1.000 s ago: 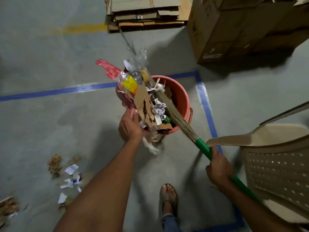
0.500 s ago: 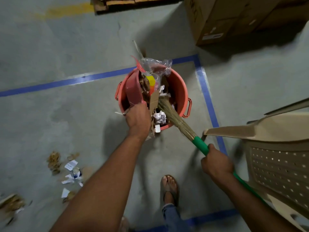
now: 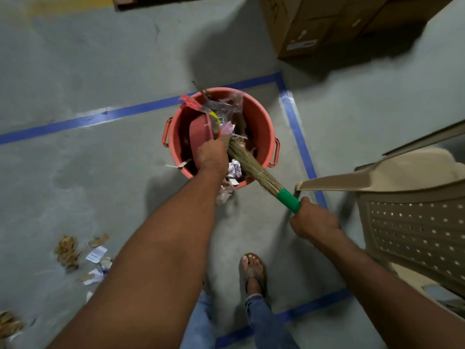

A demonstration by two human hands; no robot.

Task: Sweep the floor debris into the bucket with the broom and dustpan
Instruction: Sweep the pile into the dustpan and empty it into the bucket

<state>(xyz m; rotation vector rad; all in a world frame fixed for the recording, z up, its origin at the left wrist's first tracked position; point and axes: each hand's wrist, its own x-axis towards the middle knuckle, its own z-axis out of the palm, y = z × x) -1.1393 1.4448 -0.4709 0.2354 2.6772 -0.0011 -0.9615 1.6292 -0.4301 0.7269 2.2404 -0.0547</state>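
Chair near right of bucket

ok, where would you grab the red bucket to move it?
By the two loop handles under the rim of the bucket, left handle and right handle, coming in from the outer sides. It stands upright, and the dustpan, broom and debris crowd its mouth.
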